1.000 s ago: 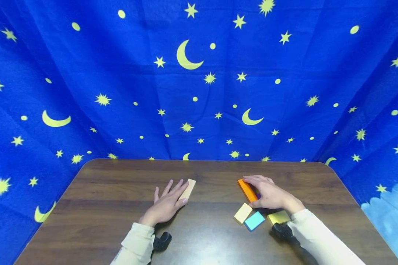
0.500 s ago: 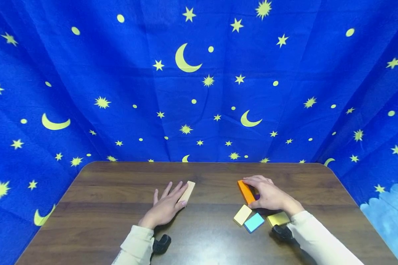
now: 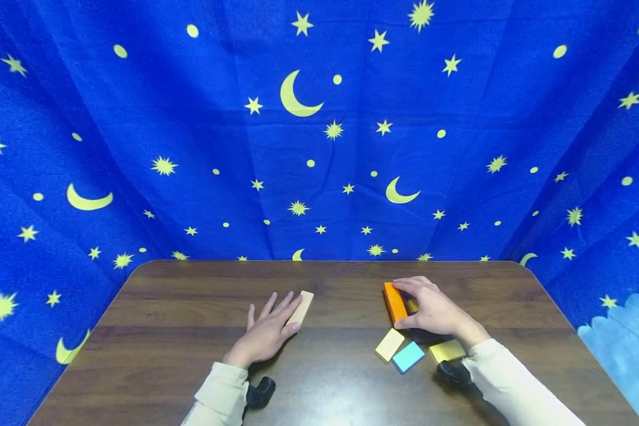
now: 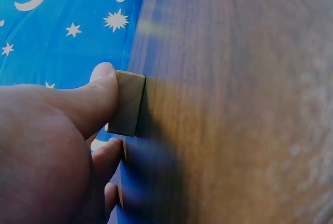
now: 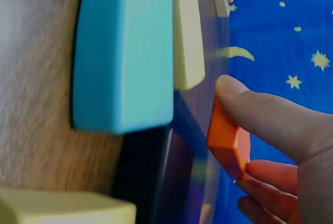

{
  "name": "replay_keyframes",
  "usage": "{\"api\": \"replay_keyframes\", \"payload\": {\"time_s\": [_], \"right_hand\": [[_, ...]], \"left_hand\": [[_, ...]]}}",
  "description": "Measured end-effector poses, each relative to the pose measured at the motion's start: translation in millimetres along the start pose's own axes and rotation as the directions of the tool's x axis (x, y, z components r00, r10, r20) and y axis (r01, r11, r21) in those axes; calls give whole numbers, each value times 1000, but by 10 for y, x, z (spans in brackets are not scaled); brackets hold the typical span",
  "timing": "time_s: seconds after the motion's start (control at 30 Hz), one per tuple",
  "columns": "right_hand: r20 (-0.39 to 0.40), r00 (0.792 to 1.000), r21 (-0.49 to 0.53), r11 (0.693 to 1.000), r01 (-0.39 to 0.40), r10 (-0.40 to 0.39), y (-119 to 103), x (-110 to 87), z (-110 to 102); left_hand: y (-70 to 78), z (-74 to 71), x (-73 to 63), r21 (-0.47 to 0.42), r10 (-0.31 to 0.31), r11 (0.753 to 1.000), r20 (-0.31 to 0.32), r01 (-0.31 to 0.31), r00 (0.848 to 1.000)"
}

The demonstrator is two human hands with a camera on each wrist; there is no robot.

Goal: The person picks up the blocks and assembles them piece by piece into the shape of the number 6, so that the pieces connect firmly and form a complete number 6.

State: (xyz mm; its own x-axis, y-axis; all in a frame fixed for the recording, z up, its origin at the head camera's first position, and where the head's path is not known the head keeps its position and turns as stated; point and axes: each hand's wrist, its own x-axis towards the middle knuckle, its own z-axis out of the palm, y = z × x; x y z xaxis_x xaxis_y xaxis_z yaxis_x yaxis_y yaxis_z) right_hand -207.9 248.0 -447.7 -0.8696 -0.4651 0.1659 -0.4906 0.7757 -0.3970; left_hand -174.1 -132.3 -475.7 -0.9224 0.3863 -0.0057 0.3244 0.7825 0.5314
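Note:
My left hand (image 3: 263,339) holds a pale wooden block (image 3: 302,309) on the table, thumb at its near end and index finger toward its far end, the other fingers spread. In the left wrist view the thumb (image 4: 96,96) lies against the block's end (image 4: 129,102). My right hand (image 3: 433,307) pinches a long orange block (image 3: 396,303) between thumb and fingers; a shadow runs along its left side. Beneath that hand a small yellow piece (image 3: 412,306) peeks out, and a dark block (image 5: 143,172) is partly hidden.
Near my right hand lie a cream block (image 3: 389,345), a light blue block (image 3: 407,357) and a yellow block (image 3: 447,351) by the wrist. Behind the wooden table (image 3: 191,296) hangs a blue curtain (image 3: 218,118) with moons and stars.
The orange block has risen slightly and shifted away from me in my right hand, baring more of the yellow piece beside it. My left hand and its block stay in place.

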Motion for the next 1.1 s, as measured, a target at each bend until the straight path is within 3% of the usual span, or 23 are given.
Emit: {"api": "replay_keyframes", "payload": {"time_s": [0.47,1.1], "right_hand": [[-87,994,49,997,-59,63,-241,190,41],[-105,986,78,990,-119,127,-541,478,194]], "left_hand": [[-8,-20,11,-4,-11,1000,16,11,1000],[-3,7,4,-4,11,1000,7,-11,1000]]}}
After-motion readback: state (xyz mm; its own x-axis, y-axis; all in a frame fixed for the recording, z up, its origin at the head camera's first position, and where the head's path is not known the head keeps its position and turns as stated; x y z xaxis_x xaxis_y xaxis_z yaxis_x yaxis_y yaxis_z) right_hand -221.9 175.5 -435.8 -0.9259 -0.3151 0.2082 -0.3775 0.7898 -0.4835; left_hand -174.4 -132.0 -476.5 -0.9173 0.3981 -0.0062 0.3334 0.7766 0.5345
